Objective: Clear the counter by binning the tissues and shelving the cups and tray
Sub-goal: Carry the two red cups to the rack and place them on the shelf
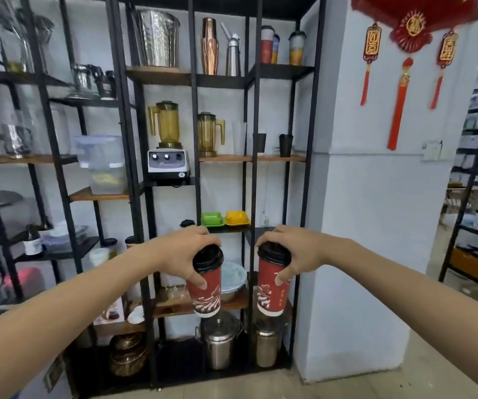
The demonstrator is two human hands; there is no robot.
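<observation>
Single head-worn wide-angle view, at standing height, facing a black metal shelving unit (194, 156) straight on and tilted slightly down. Near enough that both outstretched forearms reach almost to the unit's front posts, far enough to take in nearly its full height down to the floor. Right of the unit, a white pillar (376, 197) with a red hanging ornament (410, 38); left of it, more racks, blurred. Straight lines bowed toward the edges.

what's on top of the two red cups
Each red paper cup, left one and right one, is capped with a black lid. The left hand and right hand grip them at the lids, partly covering them. The contents are hidden.
</observation>
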